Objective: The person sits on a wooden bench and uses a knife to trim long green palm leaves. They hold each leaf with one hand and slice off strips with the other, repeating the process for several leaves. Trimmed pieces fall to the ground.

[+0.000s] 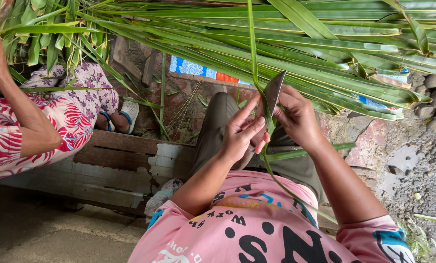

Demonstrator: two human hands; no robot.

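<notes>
One long green palm leaflet [260, 92] runs nearly upright, far to near, between both hands. The left hand [240, 131] has a narrow grip pinching it just below one knife blade [274, 91], held in the closed grip of the right hand [298, 119], tip pointing far. A second person's arm [20, 109] sits at left.

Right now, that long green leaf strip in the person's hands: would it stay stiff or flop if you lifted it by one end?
Probably floppy: the leaf strip curves in a loose arc below the left hand and right hand. It looks thin and narrow, so likely light. Against the knife blade it might split easily along its length.
</notes>
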